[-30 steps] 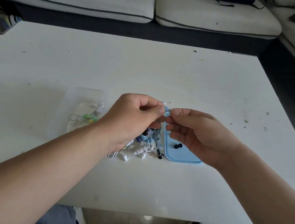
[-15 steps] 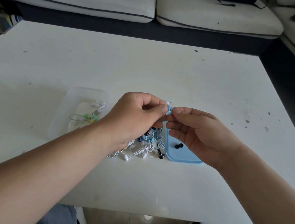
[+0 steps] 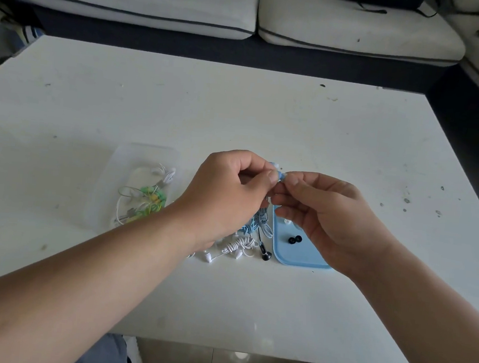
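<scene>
Two hands meet just above the worktop (image 3: 94, 110), near its front middle. The left hand (image 3: 231, 192) has its fingers curled and pinches a blue earbud (image 3: 280, 175) between thumb and forefinger. The right hand (image 3: 330, 218) pinches the same earbud from the other side, perhaps at its tip, though that part is too small to tell. The blue cable (image 3: 257, 223) hangs from between the hands down to a tangle on the worktop. Under the right hand lies a blue lid (image 3: 298, 259) with two black ear tips (image 3: 294, 239) on it. White earphones (image 3: 238, 246) lie just left of the lid. Further left, a clear box (image 3: 148, 156) holds green earphones (image 3: 153, 197).
</scene>
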The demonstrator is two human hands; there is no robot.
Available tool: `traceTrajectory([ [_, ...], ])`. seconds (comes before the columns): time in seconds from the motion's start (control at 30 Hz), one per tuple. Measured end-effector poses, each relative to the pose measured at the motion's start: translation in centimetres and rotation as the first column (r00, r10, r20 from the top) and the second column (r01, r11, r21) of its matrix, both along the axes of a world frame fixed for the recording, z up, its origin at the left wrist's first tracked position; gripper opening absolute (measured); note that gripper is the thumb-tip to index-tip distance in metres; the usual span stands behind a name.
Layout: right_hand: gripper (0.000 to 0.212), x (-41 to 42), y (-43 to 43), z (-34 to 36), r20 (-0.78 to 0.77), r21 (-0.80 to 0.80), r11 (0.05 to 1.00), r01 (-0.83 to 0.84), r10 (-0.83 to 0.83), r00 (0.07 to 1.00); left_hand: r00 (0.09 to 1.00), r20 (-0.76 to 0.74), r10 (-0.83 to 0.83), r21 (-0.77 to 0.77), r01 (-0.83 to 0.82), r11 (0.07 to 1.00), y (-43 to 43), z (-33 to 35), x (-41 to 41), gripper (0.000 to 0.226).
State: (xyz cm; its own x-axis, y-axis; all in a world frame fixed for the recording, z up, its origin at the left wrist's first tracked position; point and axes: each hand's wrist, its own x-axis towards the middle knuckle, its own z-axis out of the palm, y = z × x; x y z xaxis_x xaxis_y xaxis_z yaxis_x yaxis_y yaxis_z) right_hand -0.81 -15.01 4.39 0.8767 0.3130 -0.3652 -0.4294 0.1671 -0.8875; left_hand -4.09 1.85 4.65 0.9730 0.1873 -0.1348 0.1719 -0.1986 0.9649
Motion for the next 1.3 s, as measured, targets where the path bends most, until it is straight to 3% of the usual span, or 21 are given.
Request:
traceTrajectory([
  [0.37, 0.010, -1.4, 1.5, -0.1, 0.111, -0.094, 0.982, 0.162, -0.152, 0.982, 0.997, 0.035, 0.075, -0.009, -0.075, 0.997, -0.6, -0.3, -0.2, 0.008],
  [0.63, 0.014, -1.7, 1.4, 0.8, 0.161, -0.153, 0.977, 0.148, -0.123, 0.979, 0.997, 0.034, 0.066, -0.015, -0.066, 0.998, -0.3, 0.1, 0.0, 0.008],
  [0.97, 0.008, -0.2, 0.1, 0.4, -0.049, -0.022, 0.999, 0.042, -0.043, 0.998, 1.000, -0.021, 0.014, -0.116, -0.017, 0.993, -0.3, 0.1, 0.1, 0.008],
  [1.3, 0.013, -0.5, 1.2, 0.3, -0.018, -0.049, 0.999, 0.023, -0.024, 1.000, 0.998, -0.035, 0.045, -0.129, -0.049, 0.990, 0.5, 0.7, -0.3, 0.010],
])
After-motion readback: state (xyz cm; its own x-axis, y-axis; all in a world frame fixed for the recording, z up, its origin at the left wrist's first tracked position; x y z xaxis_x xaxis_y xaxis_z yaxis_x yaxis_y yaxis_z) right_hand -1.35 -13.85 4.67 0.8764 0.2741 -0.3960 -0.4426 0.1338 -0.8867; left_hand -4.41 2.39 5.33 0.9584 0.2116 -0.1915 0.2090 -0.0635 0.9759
